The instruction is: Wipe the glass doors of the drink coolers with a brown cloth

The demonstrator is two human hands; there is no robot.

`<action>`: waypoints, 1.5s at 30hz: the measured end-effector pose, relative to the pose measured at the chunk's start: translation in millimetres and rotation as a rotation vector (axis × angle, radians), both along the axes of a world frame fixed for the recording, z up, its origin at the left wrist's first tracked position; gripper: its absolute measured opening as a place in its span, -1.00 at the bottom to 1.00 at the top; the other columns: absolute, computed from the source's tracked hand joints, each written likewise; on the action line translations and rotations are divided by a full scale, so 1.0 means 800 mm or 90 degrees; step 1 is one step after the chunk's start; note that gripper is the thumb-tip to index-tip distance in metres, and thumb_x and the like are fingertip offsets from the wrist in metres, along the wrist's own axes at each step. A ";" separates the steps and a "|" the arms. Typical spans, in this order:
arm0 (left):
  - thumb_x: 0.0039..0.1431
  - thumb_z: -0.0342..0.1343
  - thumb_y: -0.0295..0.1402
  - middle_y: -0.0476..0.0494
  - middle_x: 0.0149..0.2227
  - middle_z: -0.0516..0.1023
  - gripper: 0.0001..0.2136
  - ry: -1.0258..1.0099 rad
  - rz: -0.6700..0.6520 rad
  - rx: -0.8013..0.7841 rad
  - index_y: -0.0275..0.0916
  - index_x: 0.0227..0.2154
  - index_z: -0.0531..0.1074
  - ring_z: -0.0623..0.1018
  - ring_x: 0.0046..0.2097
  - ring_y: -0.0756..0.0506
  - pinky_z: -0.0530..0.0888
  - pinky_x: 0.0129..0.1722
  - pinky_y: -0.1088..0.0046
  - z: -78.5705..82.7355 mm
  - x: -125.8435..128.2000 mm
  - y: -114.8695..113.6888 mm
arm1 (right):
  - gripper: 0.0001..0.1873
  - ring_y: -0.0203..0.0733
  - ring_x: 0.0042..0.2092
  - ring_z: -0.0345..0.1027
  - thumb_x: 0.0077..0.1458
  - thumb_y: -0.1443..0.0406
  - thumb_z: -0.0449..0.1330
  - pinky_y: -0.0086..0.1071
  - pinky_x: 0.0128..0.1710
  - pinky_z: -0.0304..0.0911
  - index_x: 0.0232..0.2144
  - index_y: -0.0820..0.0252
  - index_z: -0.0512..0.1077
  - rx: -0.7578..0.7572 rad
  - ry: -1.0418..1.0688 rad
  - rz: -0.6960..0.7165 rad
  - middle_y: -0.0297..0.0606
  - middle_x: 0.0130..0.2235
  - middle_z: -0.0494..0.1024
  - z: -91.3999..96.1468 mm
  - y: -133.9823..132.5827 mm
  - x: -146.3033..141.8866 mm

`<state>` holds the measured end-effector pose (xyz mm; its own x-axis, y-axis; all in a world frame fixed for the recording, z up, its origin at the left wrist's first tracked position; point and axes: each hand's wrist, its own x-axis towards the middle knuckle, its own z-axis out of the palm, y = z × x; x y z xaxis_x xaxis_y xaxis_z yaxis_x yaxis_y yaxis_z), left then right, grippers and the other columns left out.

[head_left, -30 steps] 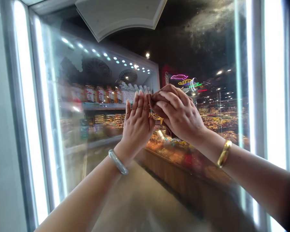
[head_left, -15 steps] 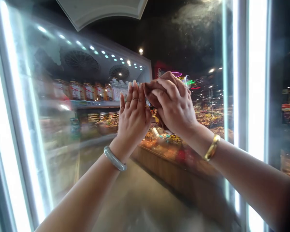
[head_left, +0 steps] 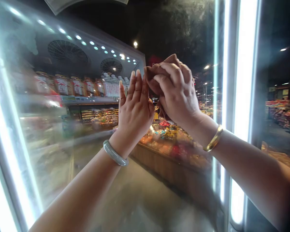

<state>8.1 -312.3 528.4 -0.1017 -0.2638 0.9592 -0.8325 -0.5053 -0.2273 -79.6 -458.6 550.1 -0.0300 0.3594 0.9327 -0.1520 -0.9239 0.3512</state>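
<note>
My left hand (head_left: 136,112) lies flat against an upright glass pane (head_left: 178,199), fingers pointing up and nothing in its grasp. A pale grey bangle (head_left: 114,154) circles that wrist. Just to its right, my right hand (head_left: 178,90) is wrapped round a crumpled brown cloth (head_left: 153,75) and presses it to the glass. The cloth's left edge meets the left hand's fingertips; part of it is hidden under the right hand. A gold bangle (head_left: 214,139) is on the right wrist.
Bright light strips (head_left: 244,106) run along the frame at right and left. In the pane, bottled drinks (head_left: 78,85) stand on a shelf below round fan grilles (head_left: 67,53). Lower down appears a wooden produce stand (head_left: 159,161). A hazy smear (head_left: 183,13) marks the upper glass.
The view has shifted slightly, so the light strips and bottles sit farther left. My right hand and the cloth appear a little higher; the left hand still lies flat.
</note>
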 end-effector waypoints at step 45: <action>0.45 -0.05 -0.32 -0.27 0.55 -0.14 -0.28 0.024 -0.041 0.011 -0.21 0.54 -0.25 -0.06 0.56 -0.25 -0.36 0.55 -0.01 -0.100 -0.031 -0.040 | -0.52 0.09 0.53 -0.08 0.38 0.32 0.10 0.13 0.53 0.09 0.29 -0.07 0.36 -0.020 0.056 -0.035 -0.30 0.40 0.32 -0.130 -0.035 -0.038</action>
<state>-16.3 -344.5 448.1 -0.0831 -0.2749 0.9579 -0.8714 -0.4462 -0.2036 -109.7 -486.7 446.2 0.0723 0.3874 0.9191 -0.1689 -0.9034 0.3941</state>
